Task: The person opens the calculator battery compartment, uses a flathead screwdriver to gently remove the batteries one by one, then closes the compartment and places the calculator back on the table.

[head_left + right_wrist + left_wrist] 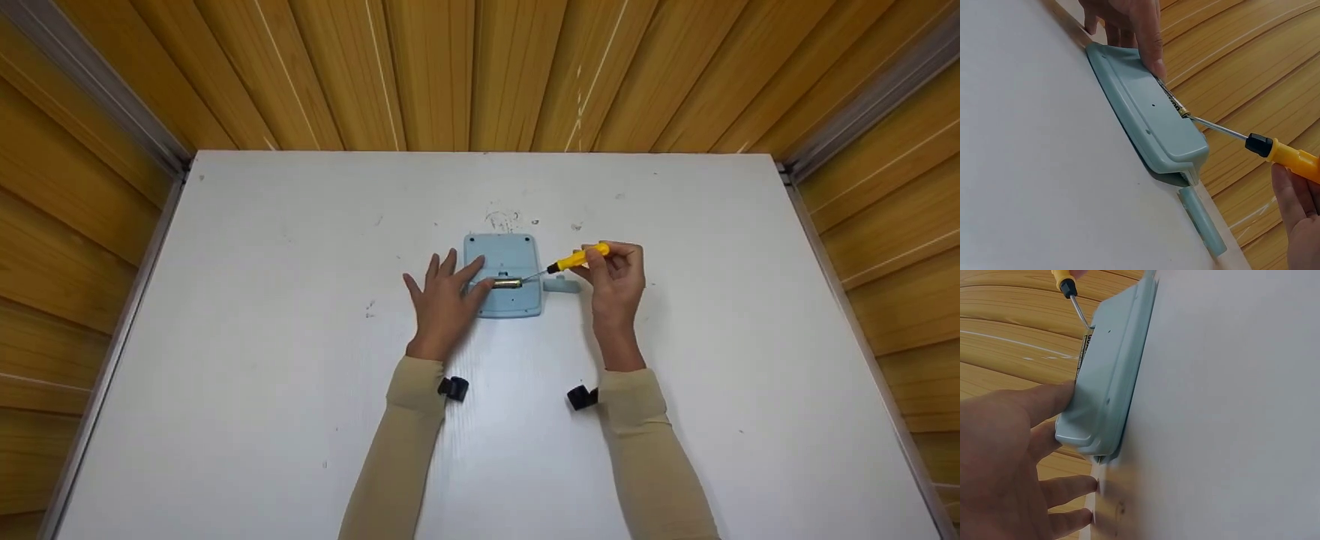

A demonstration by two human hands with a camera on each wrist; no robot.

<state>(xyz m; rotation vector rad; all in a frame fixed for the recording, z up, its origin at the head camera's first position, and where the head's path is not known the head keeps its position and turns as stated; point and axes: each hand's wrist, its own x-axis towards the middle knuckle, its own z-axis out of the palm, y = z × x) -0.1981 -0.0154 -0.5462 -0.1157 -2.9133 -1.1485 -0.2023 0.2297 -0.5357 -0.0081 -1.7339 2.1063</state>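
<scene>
A light blue, calculator-like device [510, 304] lies back side up on the white table. In its slot sits a battery [508, 283]. My left hand [444, 304] rests at the device's left edge with spread fingers, its thumb [1053, 402] touching the device by the battery's left end. A yellow-handled screwdriver [576, 259] is held in my right hand [619, 289], which pinches the handle. The screwdriver's metal tip meets the battery's right end in the right wrist view. A small light blue battery cover [1202, 219] lies just right of the device.
The white table [262, 375] spreads around the device, with dark marks near its top edge. Wood-patterned walls [435, 75] stand behind it and at both sides. A black wrist mount [455, 388] sticks out inward from each sleeve.
</scene>
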